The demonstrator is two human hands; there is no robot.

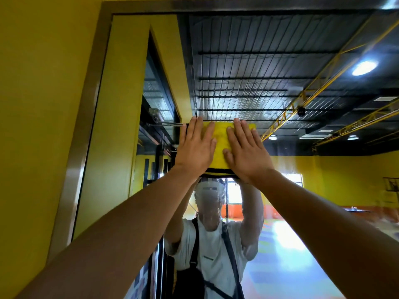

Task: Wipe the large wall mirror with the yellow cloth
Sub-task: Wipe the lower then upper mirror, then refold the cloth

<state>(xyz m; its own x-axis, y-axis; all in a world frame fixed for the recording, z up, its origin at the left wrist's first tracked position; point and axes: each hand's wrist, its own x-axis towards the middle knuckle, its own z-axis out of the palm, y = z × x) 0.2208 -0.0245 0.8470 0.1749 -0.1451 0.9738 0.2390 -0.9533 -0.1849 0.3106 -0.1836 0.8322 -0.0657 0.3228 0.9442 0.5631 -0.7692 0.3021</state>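
Observation:
The large wall mirror (269, 72) fills most of the view, its glass reflecting a dark ribbed ceiling and a yellow hall. A yellow cloth (220, 145) with a dark edge lies flat against the glass at mid height. My left hand (195, 147) presses on the cloth's left part with straight fingers pointing up. Beside it, my right hand (246, 151) presses the cloth's right part the same way. Both arms reach up and forward from the bottom corners. The hands hide much of the cloth.
A metal frame (86, 117) borders the mirror on the left and top, with a yellow wall (36, 126) beyond it. Below the cloth the glass shows the reflection of a person (211, 244) in a white shirt with dark straps.

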